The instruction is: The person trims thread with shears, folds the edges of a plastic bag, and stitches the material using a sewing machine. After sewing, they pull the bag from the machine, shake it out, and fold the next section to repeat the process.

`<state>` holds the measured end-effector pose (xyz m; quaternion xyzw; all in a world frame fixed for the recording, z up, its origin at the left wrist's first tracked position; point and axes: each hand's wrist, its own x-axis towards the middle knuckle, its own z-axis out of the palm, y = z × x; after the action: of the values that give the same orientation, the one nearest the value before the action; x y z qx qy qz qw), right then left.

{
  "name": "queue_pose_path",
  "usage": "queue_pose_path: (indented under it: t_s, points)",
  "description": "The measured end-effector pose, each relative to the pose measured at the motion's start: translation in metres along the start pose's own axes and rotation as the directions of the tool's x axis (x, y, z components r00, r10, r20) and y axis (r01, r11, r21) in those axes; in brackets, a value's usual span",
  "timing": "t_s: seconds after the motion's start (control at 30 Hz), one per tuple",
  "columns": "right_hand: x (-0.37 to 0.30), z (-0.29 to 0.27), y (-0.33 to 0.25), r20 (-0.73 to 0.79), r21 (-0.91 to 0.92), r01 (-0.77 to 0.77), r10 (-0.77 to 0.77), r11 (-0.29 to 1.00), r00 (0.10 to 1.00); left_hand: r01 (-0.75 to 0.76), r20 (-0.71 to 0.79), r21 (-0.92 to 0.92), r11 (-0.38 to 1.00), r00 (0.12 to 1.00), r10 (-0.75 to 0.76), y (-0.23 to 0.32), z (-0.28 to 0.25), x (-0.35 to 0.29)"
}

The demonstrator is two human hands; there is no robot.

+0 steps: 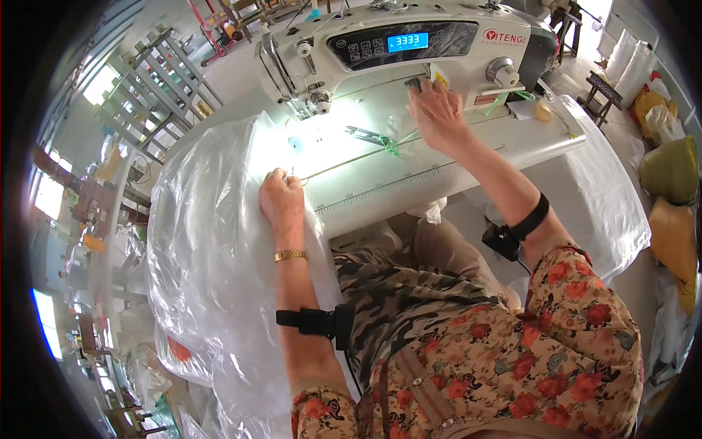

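Wrinkled clear plastic sheeting (208,234) drapes left of the white sewing machine (398,45), its glare-washed edge unclear.

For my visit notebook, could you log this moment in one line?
Left hand: at clear plastic sheeting | Right hand: at small dark object | Sewing machine: display lit blue | Slim tool: on machine bed

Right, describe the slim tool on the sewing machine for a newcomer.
Find the white sewing machine with the lit blue display. On its bed, between the left hand and right hand, lies the slim tool, set apart by bright green string at its right end.
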<state>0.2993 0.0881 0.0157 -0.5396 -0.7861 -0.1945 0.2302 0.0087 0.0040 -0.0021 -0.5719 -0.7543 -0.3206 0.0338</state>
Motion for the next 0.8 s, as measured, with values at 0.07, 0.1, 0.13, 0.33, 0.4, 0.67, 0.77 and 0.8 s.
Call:
queue_pose_path:
  t_s: [0.07, 0.1, 0.13, 0.33, 0.4, 0.67, 0.77, 0.8]
  points:
    - [-0.005, -0.025, -0.022, -0.001, 0.109, 0.047, -0.047, 0.993, 0.999, -0.015, -0.017, 0.005, 1.000, 1.000, 0.015, 0.001, -0.002, 0.000]
    - [-0.017, -0.025, -0.034, 0.011, 0.135, 0.189, -0.192, 0.973, 0.981, -0.025, -0.034, 0.007, 1.000, 0.999, 0.025, 0.001, -0.003, -0.001]
    - [-0.032, -0.025, -0.047, 0.020, 0.156, 0.322, -0.328, 0.934, 0.944, -0.029, -0.036, 0.011, 1.000, 0.999, 0.030, 0.003, 0.000, 0.000]
    - [-0.058, -0.015, -0.140, -0.157, 0.675, 0.469, -0.510, 0.570, 0.846, 0.025, 0.006, -0.039, 0.999, 1.000, -0.025, 0.007, -0.005, 0.007]
    - [-0.052, -0.012, -0.150, -0.192, 0.692, 0.503, -0.540, 0.518, 0.820, -0.006, 0.032, -0.088, 0.996, 0.999, 0.008, -0.008, -0.003, 0.011]
    - [-0.054, -0.010, -0.162, -0.286, 0.568, 0.603, -0.552, 0.561, 0.783, -0.075, 0.150, -0.041, 0.996, 0.985, 0.081, -0.021, -0.026, 0.017]
    - [-0.056, -0.002, -0.162, -0.250, 0.549, 0.592, -0.559, 0.590, 0.790, -0.156, 0.113, -0.056, 0.986, 0.980, 0.162, -0.010, -0.060, -0.007]
    - [-0.057, 0.000, -0.159, -0.249, 0.537, 0.581, -0.543, 0.611, 0.802, -0.178, 0.072, -0.165, 0.970, 0.979, 0.191, -0.001, -0.079, -0.024]
